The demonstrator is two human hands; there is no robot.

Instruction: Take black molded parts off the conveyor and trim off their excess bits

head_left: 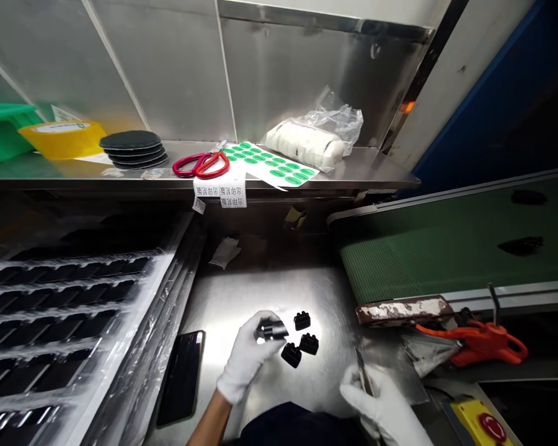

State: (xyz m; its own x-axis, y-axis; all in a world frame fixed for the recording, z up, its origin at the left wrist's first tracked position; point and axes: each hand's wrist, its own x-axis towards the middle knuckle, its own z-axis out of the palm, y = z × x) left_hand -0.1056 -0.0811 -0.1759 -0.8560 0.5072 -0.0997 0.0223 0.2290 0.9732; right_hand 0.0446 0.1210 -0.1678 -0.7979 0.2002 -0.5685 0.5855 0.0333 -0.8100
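Observation:
My left hand (253,353), in a white glove, is closed around a small glossy black plastic part (275,330). Just to its right, three black plastic pieces with knobs lie on the steel table: one piece (302,320) at the top, another piece (309,344) below it, and a third piece (291,355) closest to the hand. Also white-gloved, my right hand (376,396) grips a slim pointed metal tool (363,371), its tip facing up and away from me. Whether that tool is a knife or tweezers cannot be made out.
Plastic trays of black parts (60,328) are stacked left, beside a phone (182,378). On the shelf lie red scissors (204,164), green stickers (274,162) and yellow tape (62,139). A green conveyor (428,248), orange-handled tool (483,344) and emergency stop button (491,427) are at right.

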